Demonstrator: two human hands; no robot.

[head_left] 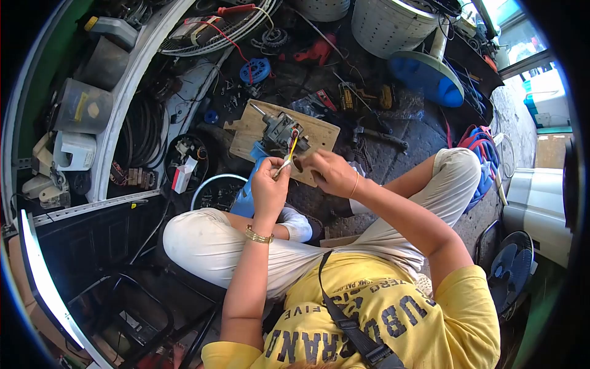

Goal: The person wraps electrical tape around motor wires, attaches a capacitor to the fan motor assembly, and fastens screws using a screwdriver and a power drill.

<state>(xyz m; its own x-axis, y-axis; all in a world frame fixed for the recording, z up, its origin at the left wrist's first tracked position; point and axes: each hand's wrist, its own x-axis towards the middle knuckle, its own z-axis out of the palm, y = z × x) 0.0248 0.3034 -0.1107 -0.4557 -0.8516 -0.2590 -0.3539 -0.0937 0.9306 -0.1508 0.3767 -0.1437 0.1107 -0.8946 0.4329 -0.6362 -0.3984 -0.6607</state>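
A small electric motor (pixel 279 130) with a thin metal shaft lies on a wooden board (pixel 246 132) in front of my crossed legs. Red, yellow and white wires (pixel 294 143) come from its near side toward my hands. My left hand (pixel 270 180) is closed, pinching the whitish end of these wires between thumb and fingers. Close by on the right, my right hand (pixel 332 173) has its fingers curled together near the wire end. Whatever sits between those fingers is too small to make out.
A cordless drill (pixel 356 95), a hammer (pixel 384 138) and a red power tool (pixel 314 50) lie on the floor beyond the board. To the left stand a bin of parts (pixel 186 150) and a metal shelf (pixel 114 111). A fan (pixel 513 267) stands at right.
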